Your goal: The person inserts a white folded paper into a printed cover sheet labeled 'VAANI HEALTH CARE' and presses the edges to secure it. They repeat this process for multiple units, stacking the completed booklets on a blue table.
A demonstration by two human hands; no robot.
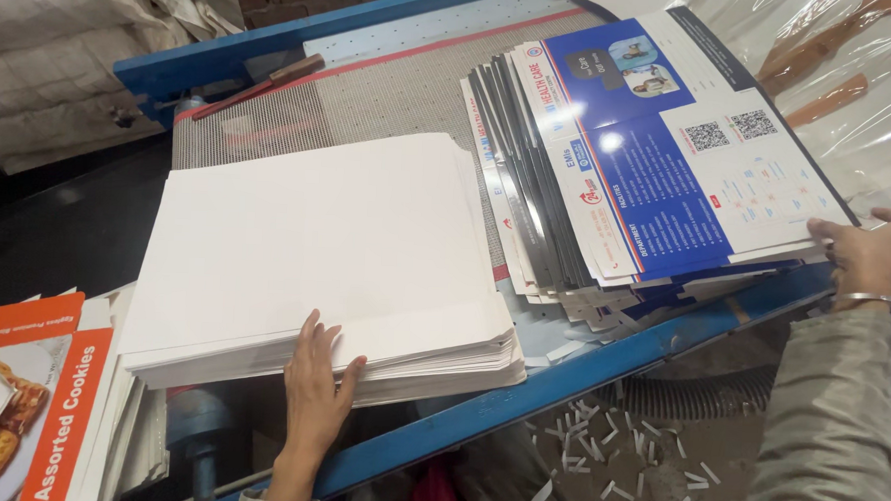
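Where blue table (560, 381) ends, left hand (314, 395) flat against white stack (325, 255), right hand (866, 254) gripping blue-and-white sheets (660, 150).

Stack of blank sheets (325, 255) on worktop (601, 363), left of centre, overhanging near edge. Fanned pile of printed cards (650, 159) just right of it, edges nearly touching. Left hand (314, 400) under and against near edge of blank stack. Right hand (861, 249) on far right corner of printed pile. Wooden-handled tool (257, 85) behind blank stack, near worktop's far rim. Biscuit cartons (44, 393) lower left, below worktop. Paper scraps (617, 458) on floor, right of left hand.
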